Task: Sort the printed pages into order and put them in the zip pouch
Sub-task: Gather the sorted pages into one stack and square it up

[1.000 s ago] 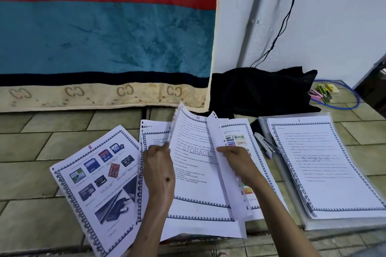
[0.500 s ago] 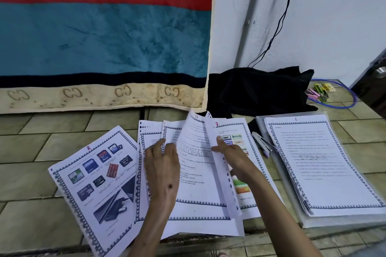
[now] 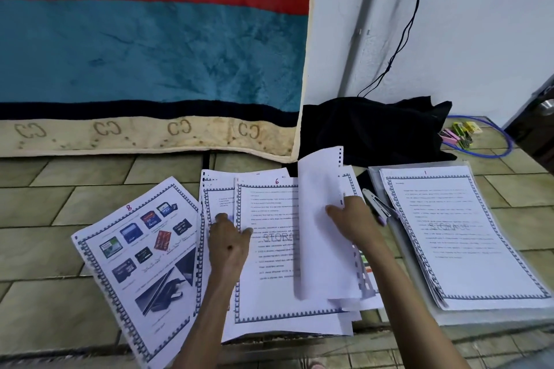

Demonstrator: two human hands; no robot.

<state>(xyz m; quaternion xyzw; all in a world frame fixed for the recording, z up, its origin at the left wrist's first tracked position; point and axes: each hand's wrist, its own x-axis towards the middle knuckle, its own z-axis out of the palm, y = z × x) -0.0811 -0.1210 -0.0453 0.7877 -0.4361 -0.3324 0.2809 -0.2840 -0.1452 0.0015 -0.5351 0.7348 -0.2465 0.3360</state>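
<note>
Left hand: the left hand [image 3: 229, 241] lies on the middle stack, fingers curled at the left edge of page 6, thumb on its face; it seems to pinch that edge, though the grip is partly hidden
Right hand: the right hand [image 3: 352, 223] holds a turned sheet [image 3: 322, 234], thumb on its blank back, fingers curled behind its punched edge; the sheet stands lifted and bent over the stack
Page 6: page 6 [image 3: 269, 249] lies face up on top of the middle stack, a red 6 at its head, a faint STORAGE watermark across the text
Middle stack: the loose pages [image 3: 287, 323] lie fanned on the floor, edges uneven, between page 8 and the pouch
Page 8: page 8 [image 3: 141, 260] lies tilted to the left, showing memory-card pictures; its right edge is tucked under the middle stack
Sorted pile: the sorted pile [image 3: 455, 234] has page 1 on top and rests on the clear zip pouch [image 3: 398, 252] at the right
Stapler: a stapler [image 3: 377, 207] lies between the middle stack and the pouch
Floor: tiled floor [image 3: 60, 216]; a striped blanket [image 3: 150, 54] hangs behind
Behind: a black cloth [image 3: 374, 129] lies by the wall; coloured clips [image 3: 458, 133] sit inside a blue cable loop [image 3: 503, 141]
</note>
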